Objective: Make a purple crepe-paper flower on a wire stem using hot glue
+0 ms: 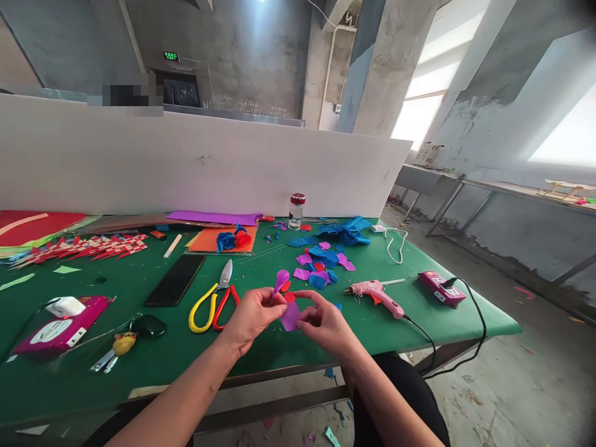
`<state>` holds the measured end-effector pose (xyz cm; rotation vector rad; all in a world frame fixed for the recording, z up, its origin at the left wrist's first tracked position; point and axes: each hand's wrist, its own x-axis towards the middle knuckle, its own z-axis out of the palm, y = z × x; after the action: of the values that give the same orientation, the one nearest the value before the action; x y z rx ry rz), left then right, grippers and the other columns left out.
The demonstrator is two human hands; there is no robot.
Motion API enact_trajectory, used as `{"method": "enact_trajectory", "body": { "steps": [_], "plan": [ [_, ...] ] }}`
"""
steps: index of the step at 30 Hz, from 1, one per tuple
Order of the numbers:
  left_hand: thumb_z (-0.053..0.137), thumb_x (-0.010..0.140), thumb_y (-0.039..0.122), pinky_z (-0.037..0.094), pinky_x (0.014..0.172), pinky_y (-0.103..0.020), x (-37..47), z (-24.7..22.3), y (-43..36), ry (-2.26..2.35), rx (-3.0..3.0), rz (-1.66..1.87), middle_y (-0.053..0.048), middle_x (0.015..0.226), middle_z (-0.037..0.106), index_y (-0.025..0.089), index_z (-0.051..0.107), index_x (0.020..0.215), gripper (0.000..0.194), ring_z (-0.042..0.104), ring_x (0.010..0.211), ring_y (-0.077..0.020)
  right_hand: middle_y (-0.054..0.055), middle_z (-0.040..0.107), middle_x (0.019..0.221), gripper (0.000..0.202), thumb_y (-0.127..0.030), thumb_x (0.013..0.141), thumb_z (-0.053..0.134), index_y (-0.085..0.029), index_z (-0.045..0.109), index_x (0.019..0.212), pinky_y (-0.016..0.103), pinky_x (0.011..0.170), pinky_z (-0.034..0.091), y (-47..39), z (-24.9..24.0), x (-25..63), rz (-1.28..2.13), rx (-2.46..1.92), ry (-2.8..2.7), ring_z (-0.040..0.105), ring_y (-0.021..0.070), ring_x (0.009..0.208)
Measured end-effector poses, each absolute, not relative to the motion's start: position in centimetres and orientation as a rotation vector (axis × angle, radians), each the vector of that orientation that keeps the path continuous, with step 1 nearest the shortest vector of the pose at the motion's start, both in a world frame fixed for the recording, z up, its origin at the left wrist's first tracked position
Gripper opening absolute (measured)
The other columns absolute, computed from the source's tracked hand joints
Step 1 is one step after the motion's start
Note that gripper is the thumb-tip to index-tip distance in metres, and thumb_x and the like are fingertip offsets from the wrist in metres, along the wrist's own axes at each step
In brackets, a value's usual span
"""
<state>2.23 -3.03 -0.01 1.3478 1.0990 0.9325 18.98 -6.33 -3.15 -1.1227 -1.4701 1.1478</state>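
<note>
Over the front of the green table, my left hand (255, 313) pinches a small rolled purple paper flower (280, 280), its top flaring above the fingers. Close beside it, my right hand (322, 318) grips the edge of a flat purple paper petal (291, 316) between thumb and fingers. The two pieces are very near each other; whether they touch I cannot tell. Red paper petals (285, 286) show just behind the hands. Left of my left hand lie scissors (218, 301) with one yellow and one red handle, blades spread.
A pink glue gun (377, 295) lies at right, its cord running to a magenta power strip (441, 288). Blue, purple and red paper pieces (321, 264) lie behind my hands. A phone (176, 280), keys (123, 343) and another power strip (65, 326) lie left. A jar (297, 211) stands before the white partition (261, 167).
</note>
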Motion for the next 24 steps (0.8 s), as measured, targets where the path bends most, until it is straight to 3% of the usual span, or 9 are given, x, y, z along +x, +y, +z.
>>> {"method": "enact_trajectory", "body": {
  "steps": [5,8,12,15,19,24],
  "plan": [
    [0.073,0.058,0.03,0.04,0.057,-0.023,2.6,-2.1,-2.0,1.164,1.454,0.962,0.001,0.059,0.061,0.014,0.066,0.061,0.018,0.053,0.057,-0.0126,0.001,0.074,0.087,0.047,-0.024,0.074,0.065,-0.024,0.061,0.12,0.025,0.058,0.044,-6.8,-3.3,21.8,0.845,-1.28,-1.566,0.057,0.0132,0.059],
    [0.071,0.06,0.029,0.037,0.054,-0.022,2.7,-3.4,-1.4,1.22,1.51,0.931,0.002,0.057,0.06,0.015,0.066,0.06,0.014,0.052,0.055,-0.0125,0.005,0.073,0.089,0.026,-0.034,0.083,0.056,-0.021,0.069,0.101,0.029,0.065,0.046,-6.6,-3.1,27.4,0.366,-1.537,-1.513,0.06,0.0174,0.068],
    [0.068,0.06,0.029,0.031,0.048,-0.022,2.8,-4.3,-1.2,1.282,1.547,0.939,0.003,0.053,0.056,0.017,0.065,0.058,0.013,0.046,0.049,-0.0112,0.012,0.07,0.094,0.035,-0.047,0.08,0.057,-0.017,0.067,0.095,0.037,0.075,0.045,-5.8,-4.3,36.6,-0.067,-1.978,-1.53,0.062,0.0271,0.084],
    [0.066,0.06,0.027,0.031,0.049,-0.022,2.9,-4.9,-1.0,1.322,1.54,0.933,0.004,0.053,0.055,0.017,0.063,0.058,0.011,0.046,0.05,-0.0112,0.01,0.068,0.083,0.041,-0.057,0.078,0.053,-0.019,0.063,0.089,0.034,0.069,0.045,-4.7,-6.0,40.5,0.106,-2.077,-1.666,0.062,0.0256,0.077],
    [0.065,0.06,0.027,0.033,0.053,-0.023,2.9,-5.6,-0.8,1.355,1.521,0.941,0.004,0.056,0.055,0.017,0.062,0.06,0.011,0.047,0.055,-0.0118,0.004,0.063,0.068,0.035,-0.056,0.079,0.05,-0.022,0.056,0.073,0.03,0.06,0.041,-3.4,-7.2,41.4,0.251,-2.031,-1.799,0.057,0.022,0.066],
    [0.064,0.062,0.027,0.033,0.052,-0.023,3.1,-5.6,-0.8,1.354,1.495,0.941,0.004,0.057,0.055,0.017,0.059,0.061,0.011,0.045,0.053,-0.0105,0.007,0.062,0.071,0.043,-0.063,0.081,0.043,-0.022,0.052,0.069,0.033,0.062,0.042,-3.9,-6.9,40.7,0.218,-1.982,-1.742,0.058,0.024,0.07]
  ]
}}
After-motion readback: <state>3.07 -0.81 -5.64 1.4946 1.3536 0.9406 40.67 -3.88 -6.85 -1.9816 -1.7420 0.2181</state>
